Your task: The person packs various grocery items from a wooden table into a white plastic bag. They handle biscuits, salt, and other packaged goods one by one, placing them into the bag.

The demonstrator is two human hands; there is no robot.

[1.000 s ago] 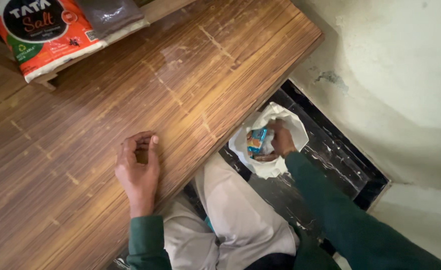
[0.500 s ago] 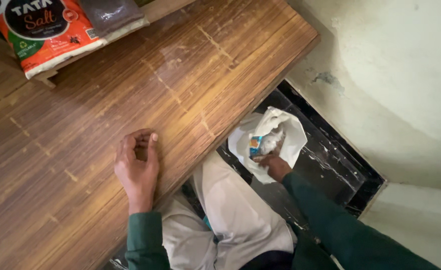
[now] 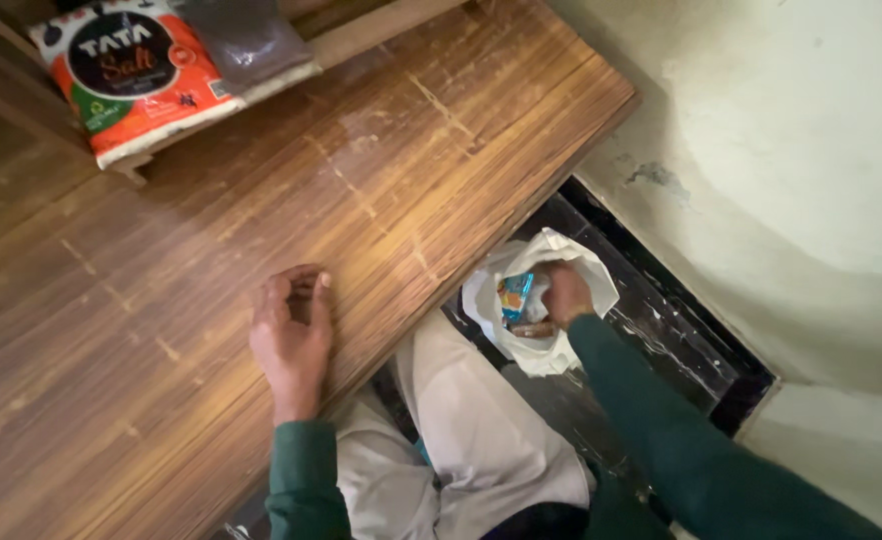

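Two hands in view, both in green sleeves. Biggest item: wooden bench (image 3: 211,270), scratched grain, filling the left and centre. Its right edge runs diagonally down past the person's pale trousers (image 3: 471,420). Beyond that edge: dark floor (image 3: 681,350), then a pale plastered wall (image 3: 791,180) with a chipped patch.

Far-left corner of the bench: a raised wooden ledge carrying an orange, white and black packet (image 3: 146,75), with a dark grey packet (image 3: 246,35) touching it on its right side.

White plastic bag (image 3: 541,300) sits on the floor just off the bench's right edge, beside the person's knee, mouth open upward. Inside: a blue and orange wrapper (image 3: 514,296) and something brown below it, too small to identify.

Left hand (image 3: 293,335) rests on the bench close to its right edge, fingers curled loosely inward, holding nothing.

Right hand (image 3: 564,295) is down in the bag's mouth, fingers closed; can't tell whether on the bag's rim or its contents.
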